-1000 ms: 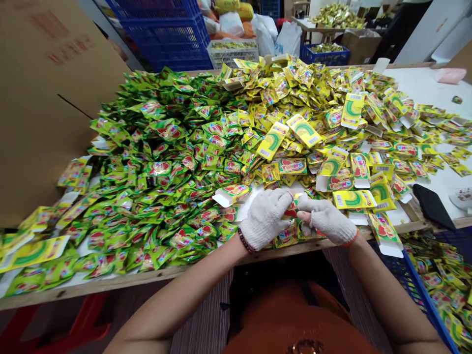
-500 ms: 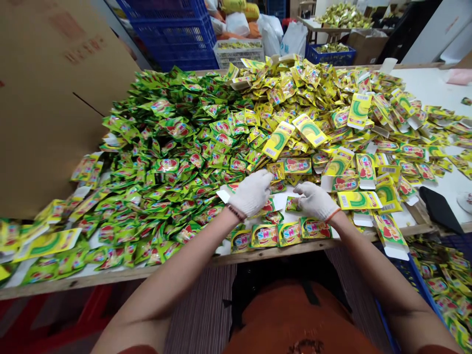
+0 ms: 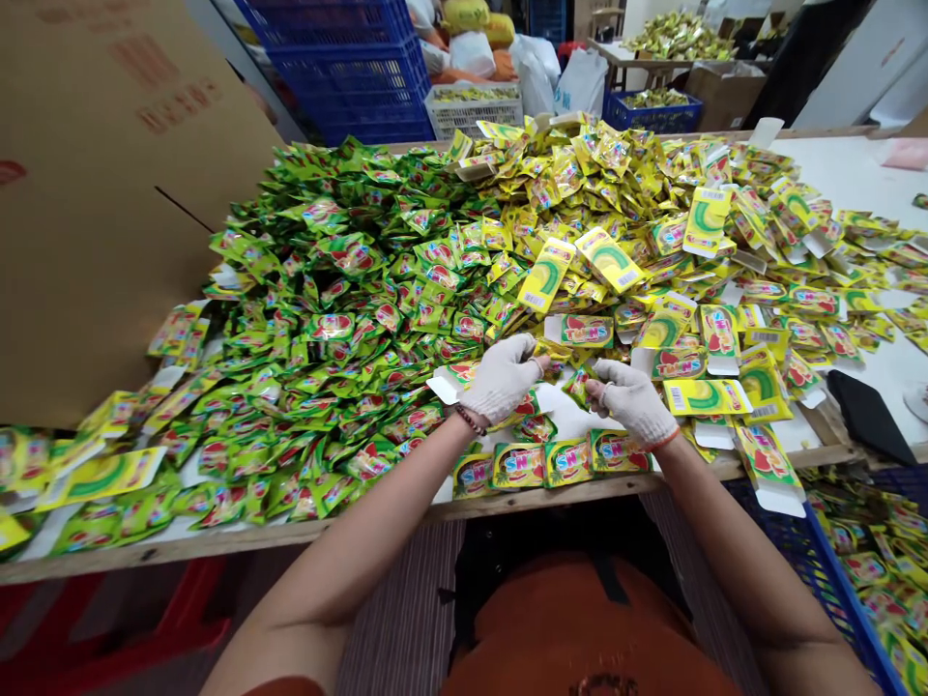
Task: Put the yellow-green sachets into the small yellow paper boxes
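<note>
Both my hands wear white knit gloves and hover over the near middle of the table. My left hand [image 3: 502, 379] is curled, its fingers closed at the edge of the green packet heap [image 3: 340, 290]; what it grips is hidden. My right hand [image 3: 629, 398] pinches a small green and red packet [image 3: 580, 385] between its fingertips. A row of packets [image 3: 551, 462] lies side by side along the table's front edge, just below my hands. Flat yellow cartons [image 3: 703, 394] lie right of my right hand.
A yellow packet heap [image 3: 616, 184] covers the far right of the wooden table [image 3: 304, 532]. A large cardboard sheet [image 3: 94, 193] stands at left. A blue crate [image 3: 848, 580] of packets sits low at right. A black object [image 3: 866, 416] lies at the right edge. Blue crates [image 3: 348, 58] stand behind.
My hands left the table's front edge, where they held packets together, and moved forward to the heap. A row of packets now lies at that edge. My right hand has picked up a packet.
</note>
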The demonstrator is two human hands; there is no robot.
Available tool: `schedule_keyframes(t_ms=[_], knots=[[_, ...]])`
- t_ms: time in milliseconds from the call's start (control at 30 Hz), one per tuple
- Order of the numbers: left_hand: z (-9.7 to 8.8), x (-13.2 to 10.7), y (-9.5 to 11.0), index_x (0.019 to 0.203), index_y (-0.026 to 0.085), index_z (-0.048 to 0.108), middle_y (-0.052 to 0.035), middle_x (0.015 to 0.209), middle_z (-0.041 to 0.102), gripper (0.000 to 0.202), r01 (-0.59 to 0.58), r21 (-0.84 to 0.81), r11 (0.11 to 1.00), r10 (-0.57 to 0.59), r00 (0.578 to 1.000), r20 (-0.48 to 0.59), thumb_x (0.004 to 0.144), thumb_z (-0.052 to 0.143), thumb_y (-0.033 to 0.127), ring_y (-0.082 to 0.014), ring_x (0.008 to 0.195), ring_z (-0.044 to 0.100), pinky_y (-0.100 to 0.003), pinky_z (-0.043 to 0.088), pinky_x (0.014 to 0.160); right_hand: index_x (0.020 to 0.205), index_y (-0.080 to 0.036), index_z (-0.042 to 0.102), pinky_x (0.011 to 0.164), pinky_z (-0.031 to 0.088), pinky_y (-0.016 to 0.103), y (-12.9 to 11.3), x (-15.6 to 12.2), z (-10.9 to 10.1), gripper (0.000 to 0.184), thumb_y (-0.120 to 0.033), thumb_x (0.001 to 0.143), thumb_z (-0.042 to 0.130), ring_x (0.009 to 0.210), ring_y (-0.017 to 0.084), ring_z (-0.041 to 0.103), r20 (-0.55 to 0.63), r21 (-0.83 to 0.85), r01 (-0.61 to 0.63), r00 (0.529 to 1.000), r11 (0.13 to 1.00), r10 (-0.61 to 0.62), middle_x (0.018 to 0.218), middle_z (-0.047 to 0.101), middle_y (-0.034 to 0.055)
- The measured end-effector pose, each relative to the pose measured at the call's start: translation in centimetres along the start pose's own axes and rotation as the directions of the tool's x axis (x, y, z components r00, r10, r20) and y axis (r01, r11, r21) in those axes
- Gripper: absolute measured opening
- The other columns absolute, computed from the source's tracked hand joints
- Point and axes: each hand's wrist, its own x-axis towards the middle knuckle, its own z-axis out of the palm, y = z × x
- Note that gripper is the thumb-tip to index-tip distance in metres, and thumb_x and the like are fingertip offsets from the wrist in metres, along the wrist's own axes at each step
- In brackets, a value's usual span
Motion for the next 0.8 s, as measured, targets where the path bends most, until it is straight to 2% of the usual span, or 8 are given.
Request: schedule_keyframes(t_ms=[67, 133, 200, 333, 467, 567, 700, 800], knots=[[0.6, -1.5, 0.6, 0.081, 0.017, 0.053, 0.0035, 0.07, 0.053, 0.021, 0.115, -0.288, 0.951, -0.089, 0.991, 0.103, 0.081, 0.06, 0.037, -0.0101, 0.061, 0.05, -0.022, 0.042, 0.056, 0.089, -0.017, 0.058, 0.045, 0.043, 0.023, -0.5, -0.4, 0.4, 0.043, -0.054, 0.072, 0.07, 0.049, 0.012, 0.054, -0.037, 0.129, -0.025, 0.999, 0.991, 0.03, 0.059, 0.06, -0.0024], [1.3, -2.8, 1.1, 0.09, 0.016, 0.055, 0.0012, 0.078, 0.059, 0.03, 0.239, -0.489, 0.839, -0.164, 0.968, 0.191, 0.078, 0.065, 0.042, -0.0116, 0.062, 0.058, -0.024, 0.051, 0.056, 0.085, -0.017, 0.056, 0.043, 0.042, 0.021, -1.0, -0.8, 0.8, 0.044, -0.056, 0.07, 0.072, 0.046, 0.011, 0.054, -0.087, 0.145, 0.008, 0.996, 0.989, 0.005, 0.055, 0.059, -0.0026], [2.1, -3.7, 1.5, 0.091, 0.015, 0.056, -0.0011, 0.085, 0.062, 0.037, 0.283, -0.592, 0.755, -0.19, 0.958, 0.216, 0.074, 0.071, 0.044, -0.0125, 0.065, 0.063, -0.026, 0.057, 0.06, 0.083, -0.019, 0.053, 0.041, 0.041, 0.02, -1.5, -1.2, 1.2, 0.043, -0.056, 0.071, 0.072, 0.043, 0.01, 0.052, -0.142, 0.124, 0.04, 0.99, 0.991, -0.022, 0.052, 0.058, -0.004], [2.8, -4.7, 1.6, 0.094, 0.015, 0.057, -0.0029, 0.089, 0.063, 0.043, 0.269, -0.672, 0.69, -0.156, 0.962, 0.225, 0.076, 0.073, 0.051, -0.0122, 0.069, 0.064, -0.027, 0.06, 0.064, 0.084, -0.02, 0.052, 0.041, 0.039, 0.022, -1.8, -1.9, 1.4, 0.034, -0.051, 0.079, 0.065, 0.041, 0.01, 0.05, -0.181, 0.009, 0.097, 0.979, 0.995, -0.094, 0.055, 0.056, -0.005], [2.3, -4.7, 1.5, 0.083, 0.016, 0.054, 0.0024, 0.073, 0.053, 0.041, 0.271, -0.629, 0.728, -0.163, 0.961, 0.224, 0.083, 0.063, 0.056, -0.0105, 0.061, 0.058, -0.027, 0.059, 0.06, 0.083, -0.019, 0.061, 0.053, 0.043, 0.025, -1.6, -2.0, 0.9, 0.018, -0.037, 0.081, 0.062, 0.055, 0.012, 0.054, -0.182, -0.212, 0.253, 0.939, 0.944, -0.292, 0.07, 0.062, 0.0], [1.5, -4.5, 1.6, 0.072, 0.017, 0.046, 0.0047, 0.068, 0.044, 0.038, 0.199, -0.484, 0.852, -0.109, 0.972, 0.207, 0.085, 0.058, 0.051, -0.0083, 0.057, 0.05, -0.021, 0.051, 0.054, 0.076, -0.019, 0.065, 0.068, 0.045, 0.028, -2.0, -2.0, 0.3, 0.011, -0.027, 0.082, 0.061, 0.074, 0.016, 0.059, -0.085, -0.436, 0.372, 0.89, 0.82, -0.449, 0.077, 0.064, 0.0034], [0.9, -4.3, 1.9, 0.065, 0.017, 0.044, 0.0045, 0.06, 0.043, 0.039, 0.049, -0.209, 0.977, 0.002, 0.972, 0.233, 0.086, 0.055, 0.048, -0.0085, 0.057, 0.042, -0.02, 0.032, 0.053, 0.07, -0.019, 0.063, 0.069, 0.041, 0.028, -2.8, -2.1, -0.1, 0.016, -0.021, 0.086, 0.059, 0.075, 0.016, 0.055, 0.037, -0.566, 0.413, 0.877, 0.714, -0.479, 0.075, 0.061, 0.0029], [1.1, -4.2, 1.7, 0.06, 0.017, 0.041, 0.005, 0.058, 0.038, 0.041, -0.026, -0.093, 0.995, 0.045, 0.978, 0.205, 0.083, 0.06, 0.045, -0.0089, 0.059, 0.035, -0.024, 0.022, 0.054, 0.072, -0.018, 0.063, 0.07, 0.042, 0.028, -2.8, -2.2, 0.1, 0.013, -0.023, 0.085, 0.062, 0.076, 0.017, 0.055, -0.012, -0.566, 0.408, 0.865, 0.716, -0.502, 0.075, 0.06, 0.003]])
